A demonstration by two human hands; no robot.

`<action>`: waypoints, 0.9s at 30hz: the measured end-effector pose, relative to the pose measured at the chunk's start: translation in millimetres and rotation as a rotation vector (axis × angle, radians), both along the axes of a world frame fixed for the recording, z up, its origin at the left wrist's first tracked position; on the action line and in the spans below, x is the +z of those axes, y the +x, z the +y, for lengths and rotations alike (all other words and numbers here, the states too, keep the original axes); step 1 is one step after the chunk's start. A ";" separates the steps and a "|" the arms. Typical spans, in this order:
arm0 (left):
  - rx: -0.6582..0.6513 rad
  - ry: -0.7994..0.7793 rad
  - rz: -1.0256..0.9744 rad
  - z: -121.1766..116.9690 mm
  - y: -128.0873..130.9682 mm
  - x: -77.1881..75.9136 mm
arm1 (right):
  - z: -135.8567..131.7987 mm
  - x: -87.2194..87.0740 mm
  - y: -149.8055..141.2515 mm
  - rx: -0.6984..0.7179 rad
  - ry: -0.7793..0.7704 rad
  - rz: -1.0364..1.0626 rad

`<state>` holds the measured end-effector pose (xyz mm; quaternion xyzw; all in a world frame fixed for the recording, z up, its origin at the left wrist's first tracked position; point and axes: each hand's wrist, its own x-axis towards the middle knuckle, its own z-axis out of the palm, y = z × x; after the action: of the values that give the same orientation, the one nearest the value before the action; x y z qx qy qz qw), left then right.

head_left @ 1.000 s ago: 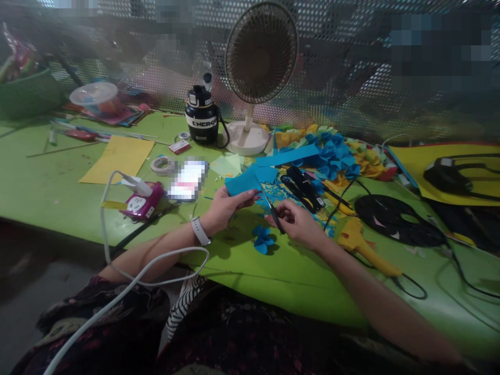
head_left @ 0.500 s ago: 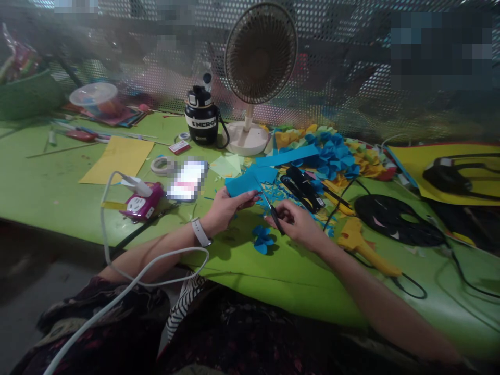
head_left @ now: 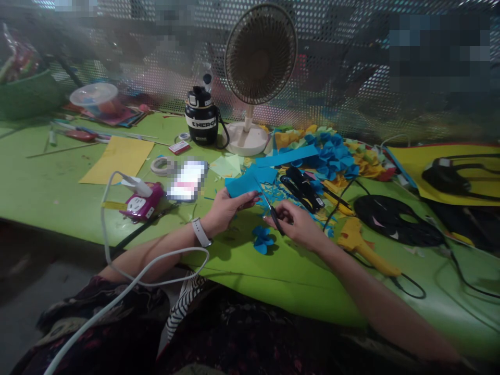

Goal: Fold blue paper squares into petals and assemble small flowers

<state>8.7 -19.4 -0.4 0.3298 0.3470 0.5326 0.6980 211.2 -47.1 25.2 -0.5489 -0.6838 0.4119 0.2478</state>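
Observation:
My left hand [head_left: 230, 209] pinches a strip of blue paper [head_left: 240, 186] between thumb and fingers. In my right hand [head_left: 294, 221] is a pair of scissors [head_left: 275, 215] with dark handles. Their blades point up and left, against the paper's right end by my left fingertips. Below the scissors lies a blue paper flower [head_left: 262, 239] on the green table [head_left: 250, 284]. Small blue and yellow paper clippings [head_left: 282, 194] are scattered behind my right hand. A black stapler [head_left: 304, 188] rests just beyond them.
A fan [head_left: 246, 138] and a black bottle [head_left: 201, 122] stand at the back. Heaped blue paper flowers [head_left: 330, 153] lie right of the fan. A yellow glue gun [head_left: 365, 249] sits at right. On the left are a phone [head_left: 187, 180], a purple power socket [head_left: 142, 202] and a looping white cable [head_left: 156, 260].

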 end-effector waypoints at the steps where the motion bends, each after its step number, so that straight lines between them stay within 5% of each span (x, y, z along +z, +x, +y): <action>1: -0.002 0.000 0.000 -0.1 0.0 0.0 | -0.2 0.4 -0.4 -0.001 0.000 -0.002; 27: 0.004 -0.016 -0.015 3.2 -1.4 1.8 | -1.4 6.0 -5.6 -0.050 -0.015 0.108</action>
<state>7.3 -16.3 1.5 0.3194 0.3468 0.5337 0.7020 205.7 -48.5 31.2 -0.5448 -0.6523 0.4398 0.2903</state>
